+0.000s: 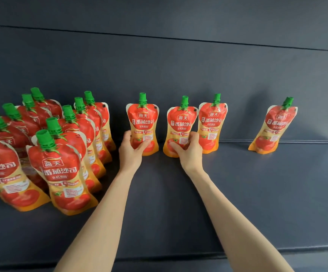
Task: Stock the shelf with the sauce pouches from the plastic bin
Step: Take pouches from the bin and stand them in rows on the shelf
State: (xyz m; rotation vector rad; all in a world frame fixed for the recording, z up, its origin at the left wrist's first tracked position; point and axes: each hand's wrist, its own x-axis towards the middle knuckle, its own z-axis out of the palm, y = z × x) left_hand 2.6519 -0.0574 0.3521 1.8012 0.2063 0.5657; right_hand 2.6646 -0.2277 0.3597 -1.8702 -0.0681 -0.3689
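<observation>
Apparently upright on the dark shelf (237, 193), each hand, left hand (130, 148) and right hand (188, 149), grips one pouch.

dark shelf (257, 193), upright sauce pouches (273, 126)

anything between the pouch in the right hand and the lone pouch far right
One standing pouch beside the held pouch, then bare shelf up to the lone pouch, in the head view.

Dark grey back panel (159, 61) behind, horizontal seam across it.
</observation>
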